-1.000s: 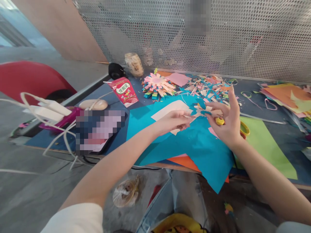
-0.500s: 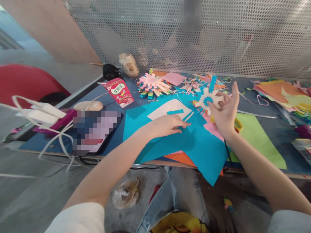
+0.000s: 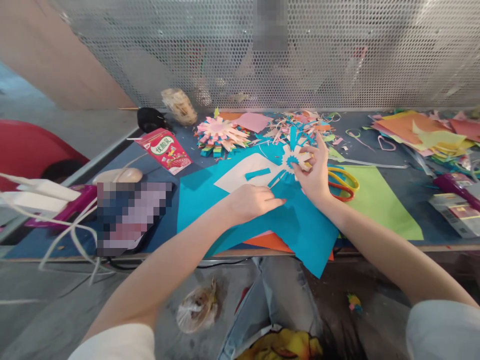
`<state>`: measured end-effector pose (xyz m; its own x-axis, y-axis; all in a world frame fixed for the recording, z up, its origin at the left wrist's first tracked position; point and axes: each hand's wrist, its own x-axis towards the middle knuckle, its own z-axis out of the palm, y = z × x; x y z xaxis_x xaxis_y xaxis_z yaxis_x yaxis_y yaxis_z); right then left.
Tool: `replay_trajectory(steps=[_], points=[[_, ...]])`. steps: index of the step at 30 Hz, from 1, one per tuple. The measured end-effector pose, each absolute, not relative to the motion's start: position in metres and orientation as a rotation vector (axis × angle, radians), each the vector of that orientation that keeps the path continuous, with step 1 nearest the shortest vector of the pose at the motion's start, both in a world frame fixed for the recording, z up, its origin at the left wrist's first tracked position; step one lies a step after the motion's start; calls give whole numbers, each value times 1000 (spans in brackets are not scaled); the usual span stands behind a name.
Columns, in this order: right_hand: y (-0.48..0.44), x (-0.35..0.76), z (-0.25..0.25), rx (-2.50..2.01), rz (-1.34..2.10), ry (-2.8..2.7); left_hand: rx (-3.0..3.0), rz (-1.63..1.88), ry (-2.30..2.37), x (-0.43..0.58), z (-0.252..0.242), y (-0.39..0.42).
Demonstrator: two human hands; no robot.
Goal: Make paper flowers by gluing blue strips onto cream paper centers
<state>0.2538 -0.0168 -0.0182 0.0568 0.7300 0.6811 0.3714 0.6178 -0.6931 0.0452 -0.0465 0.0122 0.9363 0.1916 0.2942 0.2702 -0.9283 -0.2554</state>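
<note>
My right hand (image 3: 317,175) pinches a small cream and blue paper flower (image 3: 296,157) with thumb and fingers, just above the table. My left hand (image 3: 251,201) rests on a large blue paper sheet (image 3: 292,225), fingers stretched toward loose blue strips (image 3: 275,179); nothing is in it. A cream paper piece (image 3: 240,175) with a short blue strip (image 3: 257,173) on it lies just beyond the left hand. Yellow and red scissors (image 3: 343,182) lie right of my right hand.
A finished multicoloured paper flower (image 3: 219,134) and paper scraps (image 3: 300,125) lie at the back. A red drink carton (image 3: 165,150) and a computer mouse (image 3: 119,175) are at left. Green paper (image 3: 378,205) and stacked coloured sheets (image 3: 423,132) are at right. A perforated metal screen (image 3: 337,50) stands behind.
My hands came apart: the right kept the small flower, lifted it, then brought it down toward the table. My left hand let go and settled flat on the blue sheet.
</note>
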Motion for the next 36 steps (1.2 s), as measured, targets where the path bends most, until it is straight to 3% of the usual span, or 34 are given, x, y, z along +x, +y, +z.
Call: replay_trajectory(steps=[13, 23, 36], points=[[-19, 251, -21, -978, 311, -1649, -3375, -326, -1094, 39, 36, -47], [-17, 251, -23, -994, 280, -1665, -2972, -297, -409, 42, 17, -50], [-15, 249, -26, -1000, 335, -1654, -2598, -166, -174, 53, 23, -66]])
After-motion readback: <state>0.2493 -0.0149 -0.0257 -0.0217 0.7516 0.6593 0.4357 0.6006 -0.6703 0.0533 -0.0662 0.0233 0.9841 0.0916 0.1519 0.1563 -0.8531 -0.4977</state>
